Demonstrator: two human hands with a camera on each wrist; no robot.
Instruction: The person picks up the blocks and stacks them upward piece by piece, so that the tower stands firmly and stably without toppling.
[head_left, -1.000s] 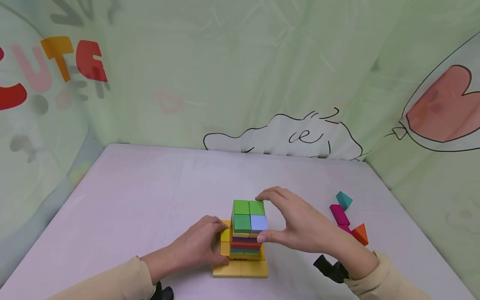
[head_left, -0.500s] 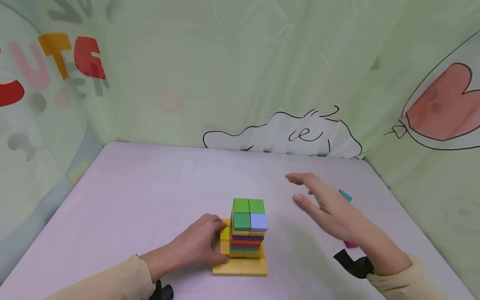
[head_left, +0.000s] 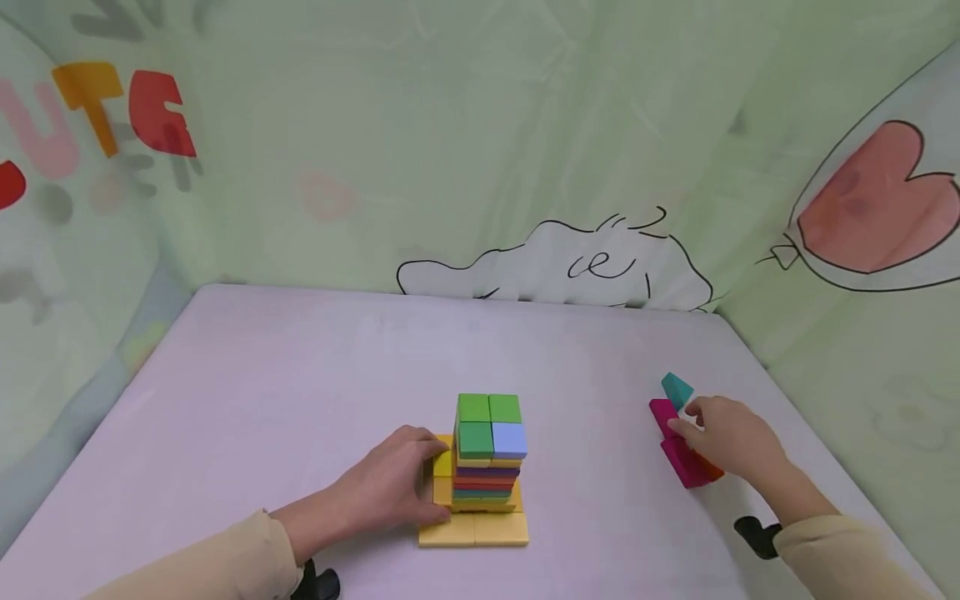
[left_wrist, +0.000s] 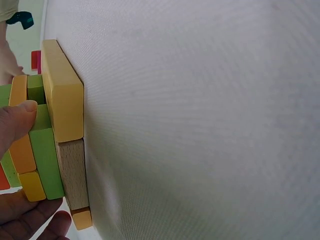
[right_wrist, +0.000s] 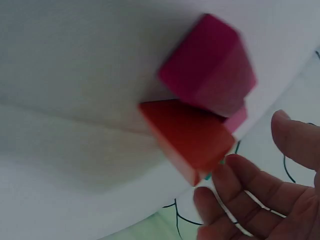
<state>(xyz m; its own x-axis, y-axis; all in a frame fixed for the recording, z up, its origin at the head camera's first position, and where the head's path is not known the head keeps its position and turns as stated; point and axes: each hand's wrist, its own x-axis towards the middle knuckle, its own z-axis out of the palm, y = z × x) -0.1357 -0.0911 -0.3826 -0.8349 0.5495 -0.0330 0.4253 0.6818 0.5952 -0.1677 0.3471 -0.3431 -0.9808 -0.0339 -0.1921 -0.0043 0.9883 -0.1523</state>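
A block tower (head_left: 487,442) stands in the head view, with green and pale blue blocks on top and colored layers below. It rests on a yellow base (head_left: 474,531). My left hand (head_left: 386,483) grips the tower's lower left side. In the left wrist view its thumb (left_wrist: 20,119) presses an orange block, and its fingers lie at the opposite side. My right hand (head_left: 733,437) hovers by magenta blocks (head_left: 681,463) and an orange wedge (right_wrist: 187,135), fingers spread and holding nothing. A teal block (head_left: 677,390) lies just beyond it.
The blocks lie on a pale cloth-covered table (head_left: 315,358). A printed green curtain (head_left: 300,150) hangs around its back and sides. Black straps with camera parts (head_left: 756,536) sit at the wrists.
My right hand has left the tower's top and swung right, down to the loose blocks. The left hand has stayed on the tower. The camera view has shifted slightly.
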